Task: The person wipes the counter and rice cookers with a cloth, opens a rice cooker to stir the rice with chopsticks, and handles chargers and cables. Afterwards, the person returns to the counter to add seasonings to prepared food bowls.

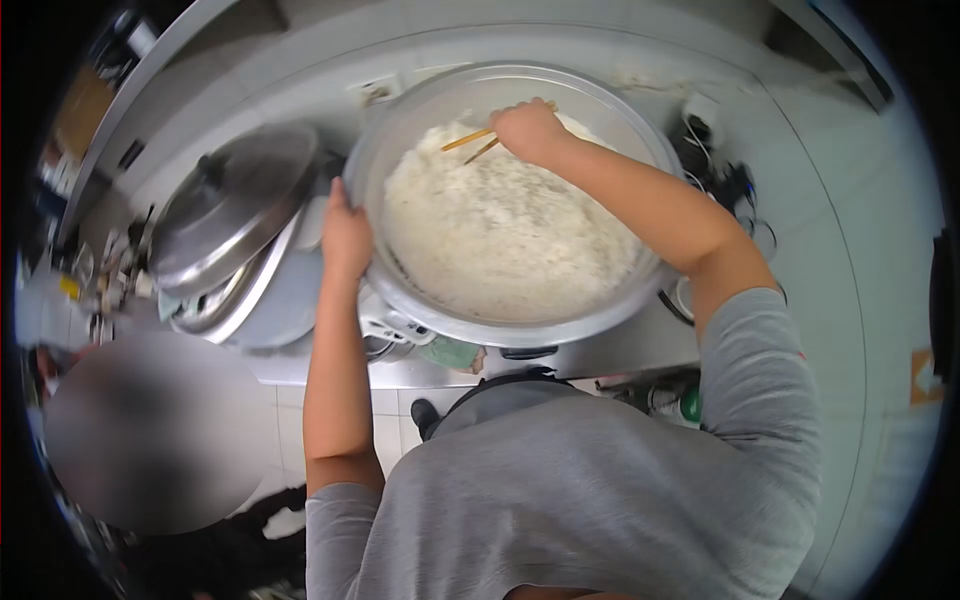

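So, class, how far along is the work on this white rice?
The white rice already sits in the wide silver metal basin. The right hand holds brown wooden chopsticks at it; the left hand is at the rim. Remaining, probably: more loosening, since the surface looks lumpy.

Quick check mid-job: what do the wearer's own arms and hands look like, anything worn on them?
The left hand and right hand are ungloved. The forearms are uncovered, with no watch or bracelet visible; rings can't be made out. Loose grey short sleeves cover the upper arms, matching the shirt.
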Motion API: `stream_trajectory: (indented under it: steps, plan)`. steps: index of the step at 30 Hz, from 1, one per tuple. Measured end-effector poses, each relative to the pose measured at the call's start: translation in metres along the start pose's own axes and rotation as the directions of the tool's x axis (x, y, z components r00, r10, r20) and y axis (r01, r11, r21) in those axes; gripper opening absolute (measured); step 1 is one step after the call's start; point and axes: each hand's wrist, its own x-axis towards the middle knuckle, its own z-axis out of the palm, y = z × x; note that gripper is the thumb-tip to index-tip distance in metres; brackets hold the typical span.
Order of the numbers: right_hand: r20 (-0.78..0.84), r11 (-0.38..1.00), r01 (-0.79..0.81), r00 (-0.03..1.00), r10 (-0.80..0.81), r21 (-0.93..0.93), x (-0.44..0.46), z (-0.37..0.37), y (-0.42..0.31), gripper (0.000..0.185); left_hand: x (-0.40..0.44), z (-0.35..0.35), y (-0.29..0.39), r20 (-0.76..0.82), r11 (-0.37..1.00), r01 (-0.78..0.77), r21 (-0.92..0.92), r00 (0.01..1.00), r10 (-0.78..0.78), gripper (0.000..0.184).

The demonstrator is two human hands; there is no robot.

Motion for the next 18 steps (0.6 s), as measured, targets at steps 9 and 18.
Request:
stream_trajectory:
  steps: [9, 18]
  plan:
    - [-0.080, 0.991, 0.134, 0.988, -0.133, 0.008, 0.051, 0.051, -0.051, 0.010, 0.005, 0.011, -0.020, -0.034, 0.974, 0.025, -0.223, 0.999, -0.033, 0.055]
    - [-0.315, 0.836, 0.540, 0.780, -0.540, -0.094, -0.018, 0.020, -0.084, 0.010, 0.011, -0.002, -0.022, 0.041, 0.999, 0.028, 0.033, 0.999, -0.029, 0.056]
